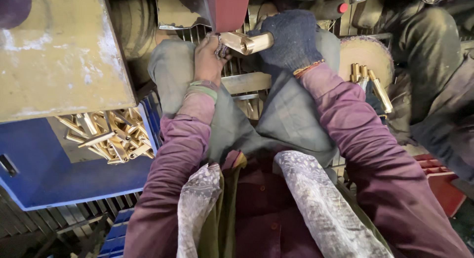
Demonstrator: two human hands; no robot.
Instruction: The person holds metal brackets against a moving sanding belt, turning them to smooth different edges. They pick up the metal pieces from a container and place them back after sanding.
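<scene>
Both hands pressing brass part [245,42] against red sanding belt [228,8]. Left hand [208,58] bare, gripping one end. Right hand [291,38] gloved, gripping other end. Bare fingers sitting near belt, could get scraped. Part could slip, falling toward blue crate [74,181].

One head-worn view looks steeply down, close over the person's own arms and lap, facing forward.
</scene>
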